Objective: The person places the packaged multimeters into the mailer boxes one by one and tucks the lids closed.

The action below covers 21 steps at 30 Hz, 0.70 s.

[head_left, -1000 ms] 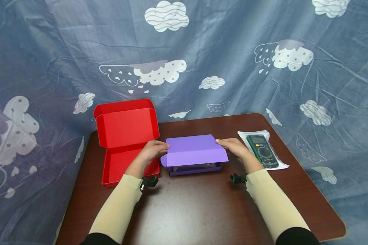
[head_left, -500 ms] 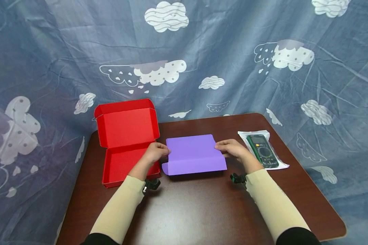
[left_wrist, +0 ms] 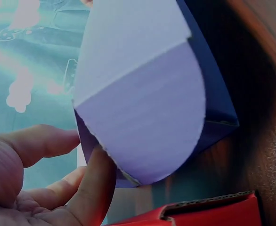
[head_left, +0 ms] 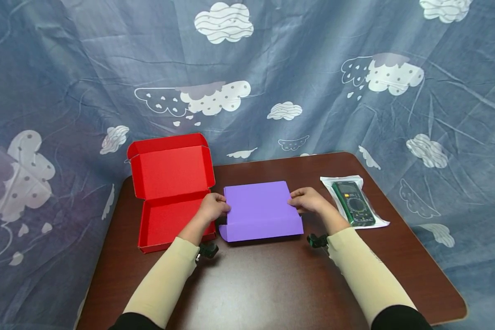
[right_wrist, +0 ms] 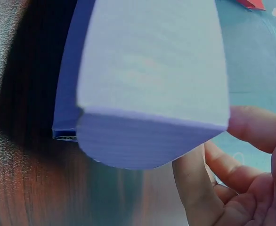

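**Both Hands on the Purple Lid, Front Flap Out**

And here we are, mid-table: the purple box (head_left: 257, 201) sits squarely before the person, probably because both arms reach it evenly there. The left hand (head_left: 214, 207) pinches the lid's left edge, thumb against the edge and a finger behind the rounded tab (left_wrist: 147, 127). Across from it, the right hand (head_left: 306, 200) pinches the right edge, thumb at the corner, a finger under the side. Matching grips at opposite ends, likely to keep that thin card level!

Look at the front flap (head_left: 264, 230): it angles down outside the box, dark wall visible past it in both wrist views, so it isn't tucked. The gripping fingers leave that front edge free, presumably to avoid blocking it.

Just left, the red box (head_left: 171, 172) stands open, lid propped up at the back, perhaps to leave its inside within reach. Off right, well apart, a bagged multimeter (head_left: 353, 204) lies face up on the table (head_left: 251, 284), seemingly out of the working space.
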Each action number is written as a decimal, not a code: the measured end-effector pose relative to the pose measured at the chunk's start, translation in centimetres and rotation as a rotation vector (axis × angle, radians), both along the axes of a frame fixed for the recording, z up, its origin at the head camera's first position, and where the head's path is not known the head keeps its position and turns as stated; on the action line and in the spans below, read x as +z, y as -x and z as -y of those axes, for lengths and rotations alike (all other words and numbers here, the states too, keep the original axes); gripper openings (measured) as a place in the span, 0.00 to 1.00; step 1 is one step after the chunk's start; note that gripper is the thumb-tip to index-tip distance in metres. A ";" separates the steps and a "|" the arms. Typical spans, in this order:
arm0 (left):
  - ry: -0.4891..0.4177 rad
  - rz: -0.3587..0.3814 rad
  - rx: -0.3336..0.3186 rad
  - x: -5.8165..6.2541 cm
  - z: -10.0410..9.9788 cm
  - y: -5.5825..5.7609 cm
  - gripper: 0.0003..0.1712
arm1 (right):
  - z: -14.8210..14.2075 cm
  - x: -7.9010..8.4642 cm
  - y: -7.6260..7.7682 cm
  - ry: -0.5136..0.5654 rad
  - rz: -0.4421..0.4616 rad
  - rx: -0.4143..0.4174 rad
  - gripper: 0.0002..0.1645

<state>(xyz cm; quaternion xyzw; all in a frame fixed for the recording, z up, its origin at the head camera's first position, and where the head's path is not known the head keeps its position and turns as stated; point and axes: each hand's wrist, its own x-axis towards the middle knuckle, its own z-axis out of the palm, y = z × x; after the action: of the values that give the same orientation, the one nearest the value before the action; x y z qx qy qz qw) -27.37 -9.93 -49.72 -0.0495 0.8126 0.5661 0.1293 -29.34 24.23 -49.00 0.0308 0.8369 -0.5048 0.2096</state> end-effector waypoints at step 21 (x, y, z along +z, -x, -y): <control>0.188 -0.061 0.015 -0.6 -0.8 -0.1 0.14 | 0.8 -1.1 -0.2 -0.029 -0.079 -0.061 0.25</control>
<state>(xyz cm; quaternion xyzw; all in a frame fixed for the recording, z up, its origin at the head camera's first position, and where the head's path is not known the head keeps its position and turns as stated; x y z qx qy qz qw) -27.24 -9.11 -50.35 -0.0504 0.8654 0.4895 0.0950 -29.12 23.42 -50.11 0.0393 0.8503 -0.4996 0.1605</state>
